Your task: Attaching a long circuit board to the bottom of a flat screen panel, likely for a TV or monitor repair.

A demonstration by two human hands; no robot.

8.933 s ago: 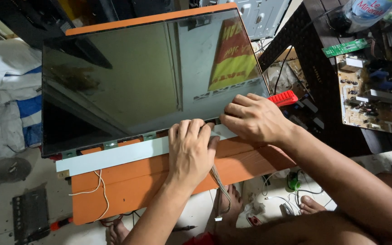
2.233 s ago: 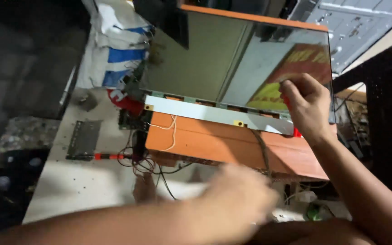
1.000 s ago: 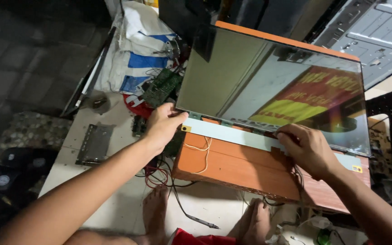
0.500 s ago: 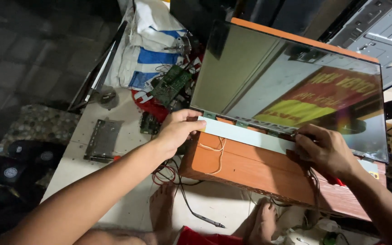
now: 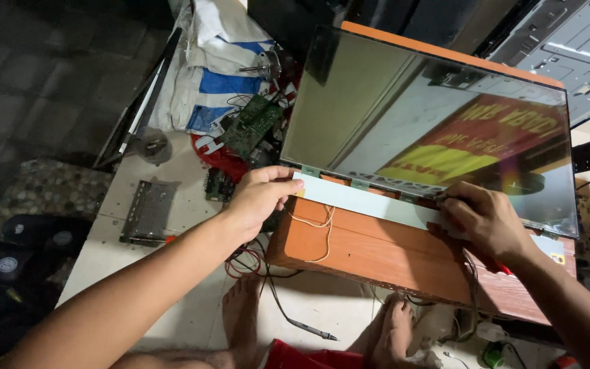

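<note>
Two hands: both are at the near edge of a large display panel [image 5: 431, 130]; the left hand [image 5: 257, 198] is at the panel's left corner, the right hand [image 5: 483, 219] well along to the right
Left hand: fingers curled over the left end of a long white strip [image 5: 370, 201], thumb on top; it is pinching the strip's end
Right hand: knuckles bent, fingertips pressed down on the strip's right part; whether it grips the strip or only presses on it I cannot tell
White strip: lies flat along the panel's near edge, joined to the glass by small flat connectors; it runs from one hand to the other
Display panel: glossy and dark, reflecting a ceiling and a red and yellow sign; it rests on an orange wooden table [image 5: 384, 260]
Thin pale wire [image 5: 319, 229]: loops over the table's front just beside the left hand
Floor: pale tiles; a green circuit board [image 5: 250, 126], a grey metal plate [image 5: 146, 210] and a blue and white sack [image 5: 206, 75] lie left of the table
Bare feet [image 5: 390, 331]: on the floor below the table's front; a probe with a dark lead [image 5: 302, 328] lies between them
</note>
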